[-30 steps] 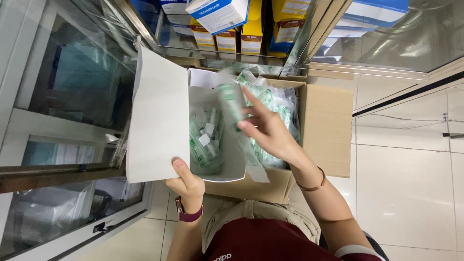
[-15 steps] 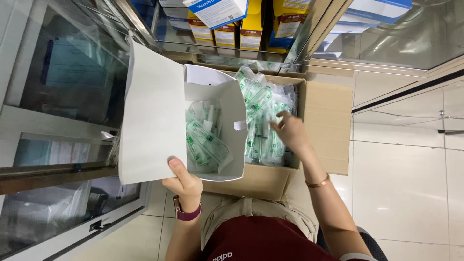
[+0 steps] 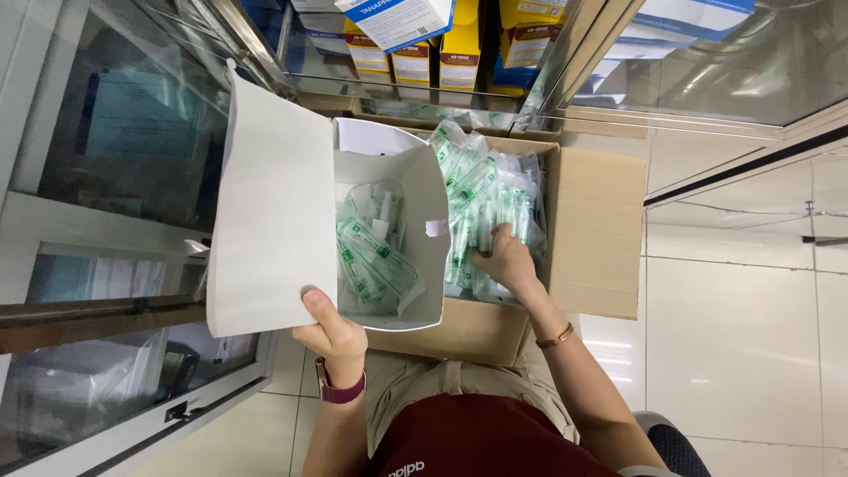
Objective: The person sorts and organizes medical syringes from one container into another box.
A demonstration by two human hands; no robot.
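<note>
My left hand [image 3: 331, 331] grips the near edge of an open white carton [image 3: 274, 212], lid flap up, partly filled with clear packets with green print [image 3: 375, 256]. My right hand [image 3: 503, 258] is down in a brown cardboard box [image 3: 596, 230], its fingers closed among a heap of the same green-and-clear sealed packets [image 3: 481, 190]. The white carton rests over the left part of the brown box. A dark red watch sits on the left wrist and a thin bracelet on the right.
A glass-door cabinet [image 3: 106, 159] stands to the left. Blue-white and yellow boxes [image 3: 424, 35] fill a shelf ahead. Metal frames [image 3: 707, 115] and a white tiled floor [image 3: 751, 353] lie to the right. My lap is under the box.
My right hand was raised over the white carton with packets, then dropped into the brown box and now digs into the heap. The left hand keeps hold of the carton.
</note>
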